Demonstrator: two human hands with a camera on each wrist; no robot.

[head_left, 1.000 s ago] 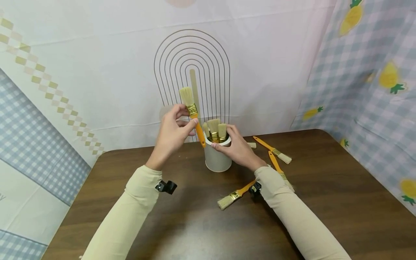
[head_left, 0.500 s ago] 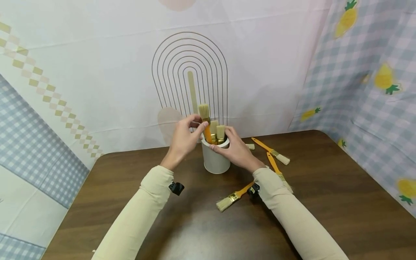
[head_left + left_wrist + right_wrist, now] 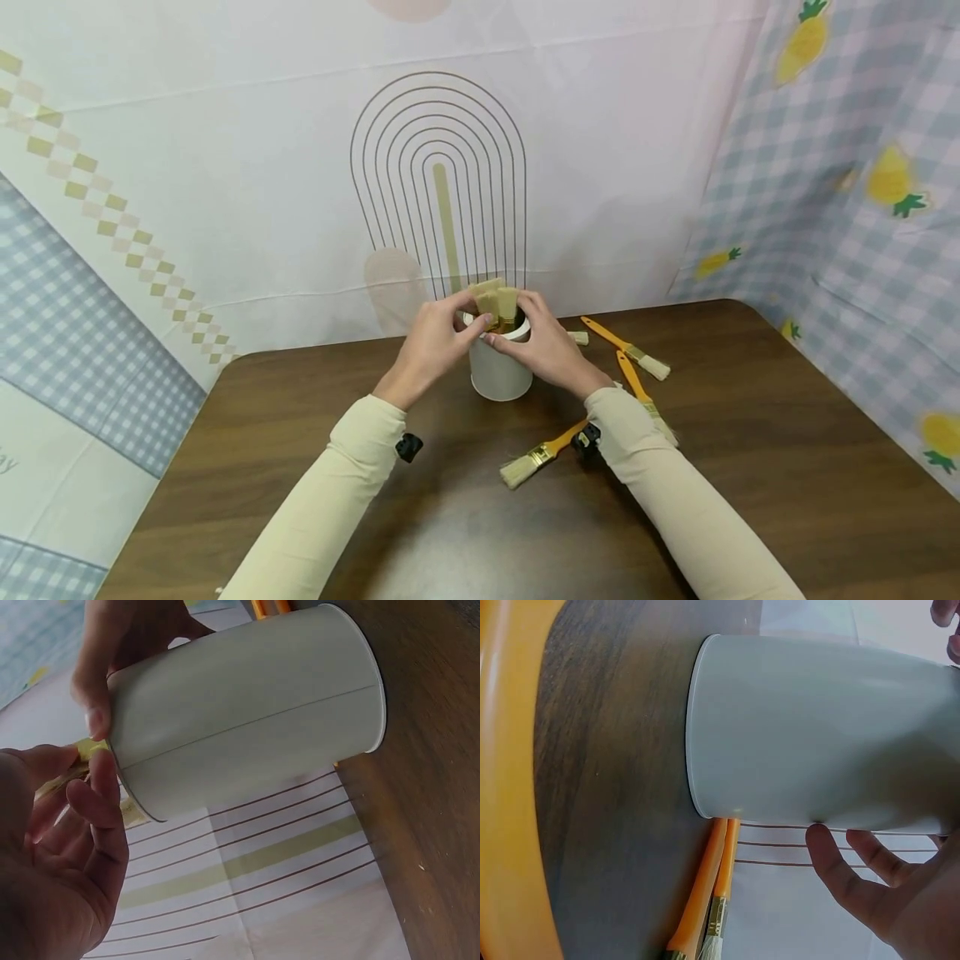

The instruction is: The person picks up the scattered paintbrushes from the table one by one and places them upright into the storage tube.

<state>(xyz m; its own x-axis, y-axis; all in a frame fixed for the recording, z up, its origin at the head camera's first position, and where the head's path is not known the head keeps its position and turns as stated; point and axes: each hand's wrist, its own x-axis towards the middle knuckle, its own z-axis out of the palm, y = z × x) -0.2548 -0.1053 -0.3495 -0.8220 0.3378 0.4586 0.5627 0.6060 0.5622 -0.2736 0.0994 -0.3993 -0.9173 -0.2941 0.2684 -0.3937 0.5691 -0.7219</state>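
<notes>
A grey-white can [image 3: 500, 375] with a white rim stands upright near the back of the table, several paintbrushes in it, bristles up. At its mouth my left hand [image 3: 435, 337] pinches a paintbrush [image 3: 486, 292] with thumb and fingers, low in the can, its handle hidden inside. Beside it, a second paintbrush [image 3: 507, 300] leans toward the right of the opening. My right hand [image 3: 553, 350] holds the can at the rim, thumb in front and fingers around the right side. In the right wrist view, its fingertips [image 3: 823, 844] rest against the can's wall.
On the dark wood table [image 3: 300, 467], one loose paintbrush [image 3: 528, 465] lies in front of the can, partly under the right wrist. Two more, a paintbrush [image 3: 626, 346] and another paintbrush [image 3: 636, 379], lie to the right. Bristles [image 3: 579, 337] show behind the right hand. Printed cloth [image 3: 600, 167] hangs behind.
My left hand has brought the paintbrush from the left over the can and lowered it, handle down, into the mouth. The right hand keeps its hold on the can.
</notes>
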